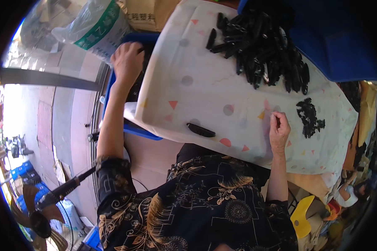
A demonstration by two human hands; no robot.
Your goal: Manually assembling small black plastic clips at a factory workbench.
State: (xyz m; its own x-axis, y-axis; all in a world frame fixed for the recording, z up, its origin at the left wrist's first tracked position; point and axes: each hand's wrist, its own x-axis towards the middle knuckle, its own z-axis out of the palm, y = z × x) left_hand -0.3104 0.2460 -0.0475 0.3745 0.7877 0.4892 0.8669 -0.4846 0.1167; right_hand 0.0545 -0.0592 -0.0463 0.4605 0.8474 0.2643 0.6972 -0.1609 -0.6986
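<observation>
My left hand (127, 62) reaches down into a blue crate (132, 127) at the left of the table, fingers curled among dark pieces inside; what it grips is hidden. My right hand (278, 127) rests on the pale patterned cloth (197, 79), fingertips pinched together on something too small to make out. A single long black plastic part (200, 130) lies on the cloth near the front edge, left of my right hand. A big heap of the same black parts (259, 50) lies at the far side. A small cluster of tiny black pieces (309, 117) sits just right of my right hand.
A blue bin (347, 46) stands at the back right. A clear plastic bag with a green band (96, 29) lies at the back left. A standing fan (42, 209) is on the floor at lower left. Yellow and mixed clutter (305, 213) sits at lower right.
</observation>
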